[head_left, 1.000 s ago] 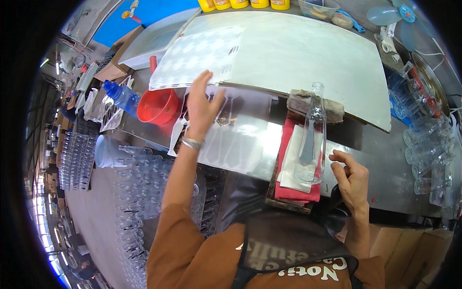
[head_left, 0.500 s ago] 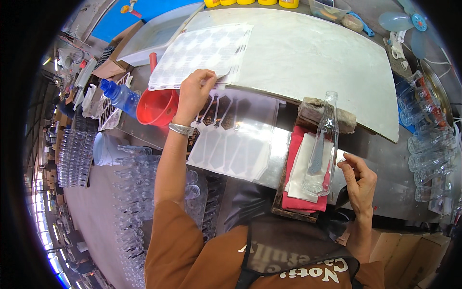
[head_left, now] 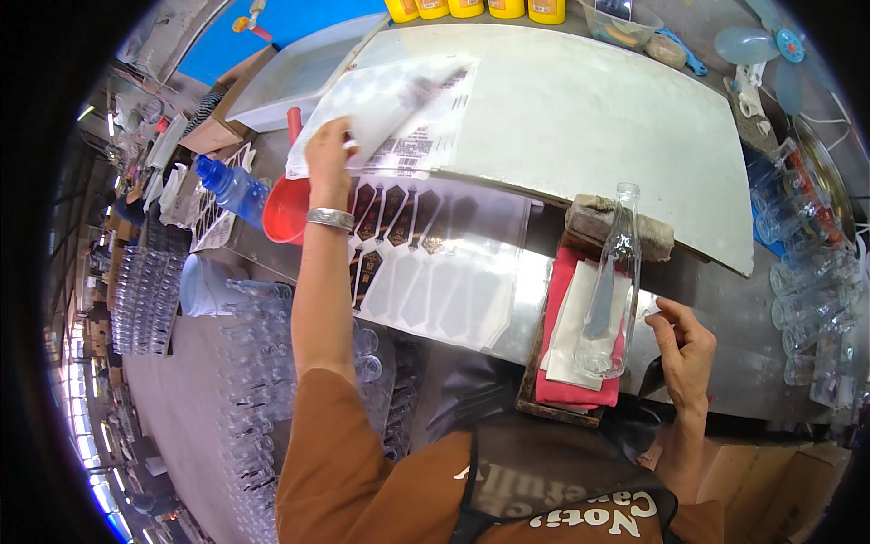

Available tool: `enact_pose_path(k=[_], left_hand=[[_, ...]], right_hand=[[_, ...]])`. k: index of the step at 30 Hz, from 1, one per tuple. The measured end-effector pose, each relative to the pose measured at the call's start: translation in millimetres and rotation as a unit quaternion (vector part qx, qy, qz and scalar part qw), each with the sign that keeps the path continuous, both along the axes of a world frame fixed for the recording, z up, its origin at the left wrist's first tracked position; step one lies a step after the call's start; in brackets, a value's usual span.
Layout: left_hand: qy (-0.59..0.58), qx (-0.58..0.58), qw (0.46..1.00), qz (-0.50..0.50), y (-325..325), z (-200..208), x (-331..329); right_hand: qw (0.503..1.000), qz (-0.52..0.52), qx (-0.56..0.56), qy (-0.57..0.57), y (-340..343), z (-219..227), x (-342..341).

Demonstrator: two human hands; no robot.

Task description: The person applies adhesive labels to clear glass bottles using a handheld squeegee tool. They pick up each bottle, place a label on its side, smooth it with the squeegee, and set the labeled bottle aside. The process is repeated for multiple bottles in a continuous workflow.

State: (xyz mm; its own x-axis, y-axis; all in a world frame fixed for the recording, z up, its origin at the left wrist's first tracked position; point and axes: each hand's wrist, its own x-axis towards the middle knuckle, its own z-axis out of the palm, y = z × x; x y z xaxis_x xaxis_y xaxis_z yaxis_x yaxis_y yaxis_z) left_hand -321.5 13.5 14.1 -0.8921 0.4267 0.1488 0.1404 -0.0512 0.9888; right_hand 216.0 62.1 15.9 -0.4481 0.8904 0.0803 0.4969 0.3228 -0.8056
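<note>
My left hand (head_left: pixel 328 154) is closed on the near edge of a printed white sheet (head_left: pixel 385 113), which lifts and curls above a stack of similar sheets; its far part is blurred. To the right, a clear glass bottle (head_left: pixel 621 240) lies with its neck on a rolled grey cloth (head_left: pixel 589 218) and its base on folded white and pink cloths (head_left: pixel 555 388). A grey label-shaped patch shows on or through its side. My right hand (head_left: pixel 684 349) hovers just right of the bottle, fingers loosely curled, thumb and fingertips slightly apart, nothing visible between them.
Sheets with dark and gold label shapes (head_left: pixel 399 218) lie at the near table edge. A red dipper (head_left: pixel 285 213) and blue-capped bottle (head_left: pixel 231 181) stand left. Glass bottles crowd the floor left (head_left: pixel 249 399) and the table's right end (head_left: pixel 802 281). A white board (head_left: pixel 598 100) spans the back.
My left hand has moved left, drawing the sheet's edge with it, so the sheet now curls up and print shows beneath. My right hand stays beside the bottle; the view has shifted slightly.
</note>
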Motion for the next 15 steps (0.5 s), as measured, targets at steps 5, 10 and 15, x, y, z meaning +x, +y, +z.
enact_pose_path(k=[5, 10, 15], left_hand=[[-0.048, 0.212, 0.948, 0.232, -32.4, -15.4, -103.3], [0.300, -0.069, 0.855, 0.418, -46.2, -31.7, -132.5], [0.451, -0.424, 0.775, 0.128, 16.7, 11.8, -52.3]], right_hand=[[0.998, -0.061, 0.007, 0.024, 7.6, -9.0, 12.1], [0.997, -0.074, 0.000, 0.036, 18.1, -13.7, 14.9], [0.996, -0.079, 0.015, 0.035, 21.0, -3.8, 5.8]])
